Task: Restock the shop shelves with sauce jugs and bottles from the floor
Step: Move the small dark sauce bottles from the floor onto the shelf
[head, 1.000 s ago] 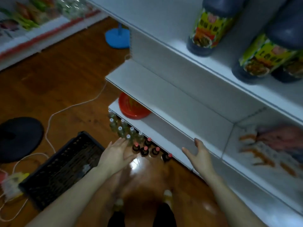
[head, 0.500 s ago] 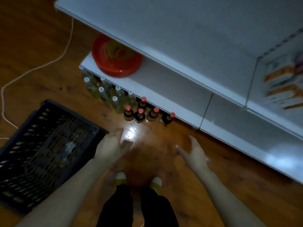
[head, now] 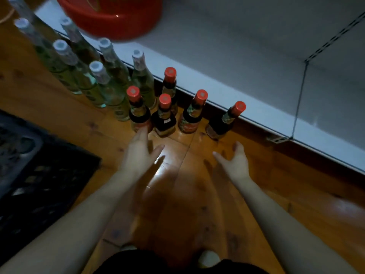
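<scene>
Down low, my left hand (head: 138,153) and right hand (head: 235,163) hang spread open over the wooden floor (head: 187,204), holding nothing.
Five red-capped sauce bottles (head: 165,115) stand on the floor just beside the bottom shelf (head: 237,66); my left fingertips (head: 143,131) reach the nearest one's base, while my right hand is apart from them. White-capped bottles (head: 106,84) stand to their left, and a black crate (head: 39,171) lies farther left.
</scene>
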{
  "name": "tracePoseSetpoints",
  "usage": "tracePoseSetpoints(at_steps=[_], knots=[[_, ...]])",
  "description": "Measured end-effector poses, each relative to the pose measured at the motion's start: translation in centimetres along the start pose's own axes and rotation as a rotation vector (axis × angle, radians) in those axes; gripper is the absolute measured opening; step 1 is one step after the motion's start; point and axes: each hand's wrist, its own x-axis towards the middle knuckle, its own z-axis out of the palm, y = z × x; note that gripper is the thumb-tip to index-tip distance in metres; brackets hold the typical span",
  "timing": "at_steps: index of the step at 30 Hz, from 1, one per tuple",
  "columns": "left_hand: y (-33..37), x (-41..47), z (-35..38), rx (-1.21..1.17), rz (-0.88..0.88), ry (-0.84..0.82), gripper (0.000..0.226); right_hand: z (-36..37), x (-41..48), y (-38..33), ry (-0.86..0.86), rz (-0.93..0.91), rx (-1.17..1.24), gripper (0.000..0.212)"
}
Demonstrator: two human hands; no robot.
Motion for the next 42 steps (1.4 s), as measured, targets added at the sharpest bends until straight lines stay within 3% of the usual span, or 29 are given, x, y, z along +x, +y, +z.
tracePoseSetpoints(at_steps=[3, 7, 13, 22, 30, 37, 42], knots=[[-0.9, 2.5, 3.2, -0.111, 0.046, 0.139, 0.078, 2.9, 3.7, 1.7, 0.072, -0.030, 0.069, 0.094], [-1.5, 4.7, 6.1, -0.092, 0.143, 0.280, 0.085, 4.6, 7.4, 3.0, 0.167, -0.078, 0.139, 0.103], [-1.6, 7.0, 7.9, -0.119, 0.180, 0.321, 0.094, 5.1, 9.9, 2.8, 0.205, -0.138, 0.232, 0.110], [-1.7, 8.2, 8.7, -0.058, 0.163, 0.422, 0.083, 6.2, 10.9, 2.5, 0.315, -0.177, 0.341, 0.085], [-1.7, 6.2, 9.5, -0.072, 0.167, 0.405, 0.074, 7.9, 8.7, 4.2, 0.378, -0.175, 0.329, 0.085], [-2.1, 5.2, 9.8, -0.419, 0.115, 0.246, 0.082, 8.4, 6.0, 4.8, 0.321, -0.138, 0.370, 0.089], [-2.1, 5.2, 9.1, -0.448, 0.101, 0.174, 0.085, 8.4, 4.6, 4.1, 0.303, -0.116, 0.468, 0.078]])
